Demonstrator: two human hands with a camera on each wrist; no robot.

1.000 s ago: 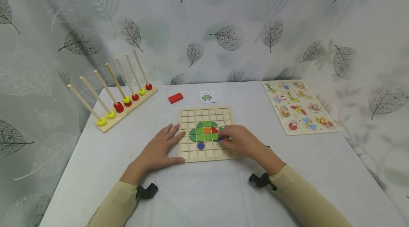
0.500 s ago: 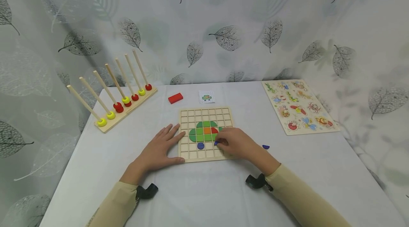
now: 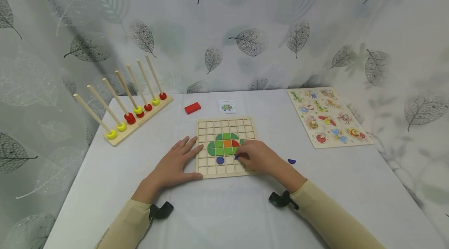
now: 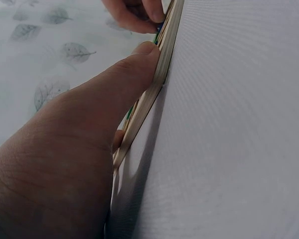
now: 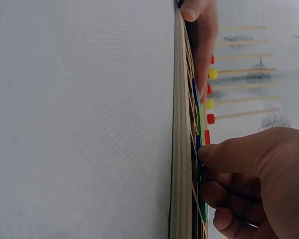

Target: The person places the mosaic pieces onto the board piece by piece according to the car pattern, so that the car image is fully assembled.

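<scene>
A wooden grid board (image 3: 212,170) lies on the white table, with green, orange and red tiles (image 3: 224,147) forming a rounded shape in its cells. Below that shape sits a blue round piece (image 3: 220,160). My right hand (image 3: 257,156) is over the board's right part, thumb and fingertips pinching a small blue piece (image 3: 236,158) at a cell under the green tiles; the fingers partly hide it. In the right wrist view my thumb is against this blue piece (image 5: 199,143). My left hand (image 3: 177,163) rests spread at the board's left edge, fingertips and thumb touching it.
A blue half-round piece (image 3: 292,161) lies beside my right wrist. Behind the board are a small pattern card (image 3: 227,106) and a red block (image 3: 192,108). A peg stand with rings (image 3: 121,135) stands at the left, an animal puzzle board (image 3: 329,118) at the right.
My right hand has moved slightly left with the blue piece, then nearly stopped over the cell. The half-round piece by the wrist has come into fuller view. My left hand has stayed put.
</scene>
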